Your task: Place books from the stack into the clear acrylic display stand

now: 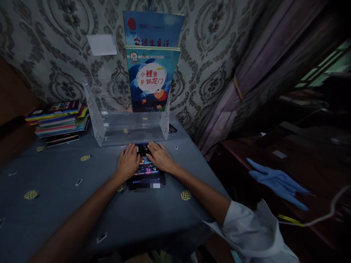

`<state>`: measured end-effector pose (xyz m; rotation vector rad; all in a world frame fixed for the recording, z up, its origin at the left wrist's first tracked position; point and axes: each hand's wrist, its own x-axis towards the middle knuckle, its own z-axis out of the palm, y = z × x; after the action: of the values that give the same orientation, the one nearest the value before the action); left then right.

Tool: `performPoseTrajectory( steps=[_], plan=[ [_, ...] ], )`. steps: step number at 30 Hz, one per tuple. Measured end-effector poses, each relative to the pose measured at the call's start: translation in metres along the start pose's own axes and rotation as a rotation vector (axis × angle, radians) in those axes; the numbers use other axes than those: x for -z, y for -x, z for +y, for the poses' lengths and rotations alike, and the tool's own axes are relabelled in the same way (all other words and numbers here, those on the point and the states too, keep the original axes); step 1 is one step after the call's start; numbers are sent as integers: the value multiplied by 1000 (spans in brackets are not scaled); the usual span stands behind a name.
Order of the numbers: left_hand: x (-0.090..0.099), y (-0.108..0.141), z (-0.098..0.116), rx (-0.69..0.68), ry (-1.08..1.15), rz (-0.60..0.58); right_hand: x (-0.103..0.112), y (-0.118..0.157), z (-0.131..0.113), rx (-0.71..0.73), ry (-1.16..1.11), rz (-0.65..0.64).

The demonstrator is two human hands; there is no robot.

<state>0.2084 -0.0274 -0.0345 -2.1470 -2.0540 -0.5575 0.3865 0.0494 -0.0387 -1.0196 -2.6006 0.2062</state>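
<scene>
A dark book with small colourful pictures (148, 170) lies flat on the blue-grey tablecloth. Resting on its upper left edge is my left hand (129, 160), fingers stretched forward. My right hand (159, 156) lies over its upper right part, its fingers also extended and a little apart. Just beyond the fingertips stands a clear plastic rack (131, 126). Two blue books stand upright at its right side, the front one (152, 82) overlapping the lower part of the taller one (153, 29) behind.
A stack of books (61, 122) sits at the back left of the table (55, 212). Dark glasses (172, 128) lie behind the rack's right side. A tied curtain (223, 106) hangs at the right. Blue gloves (276, 180) and a cable (326, 215) rest on a dark surface beyond.
</scene>
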Motion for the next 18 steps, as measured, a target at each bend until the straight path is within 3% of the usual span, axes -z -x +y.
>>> performPoseTrajectory(
  steps=[10,18],
  plan=[
    [8,-1,2,-6,-49,-86,8,13,23,-60,-227,72],
    [8,-15,-10,-228,-57,-244,9,6,35,-39,-385,122]
  ],
)
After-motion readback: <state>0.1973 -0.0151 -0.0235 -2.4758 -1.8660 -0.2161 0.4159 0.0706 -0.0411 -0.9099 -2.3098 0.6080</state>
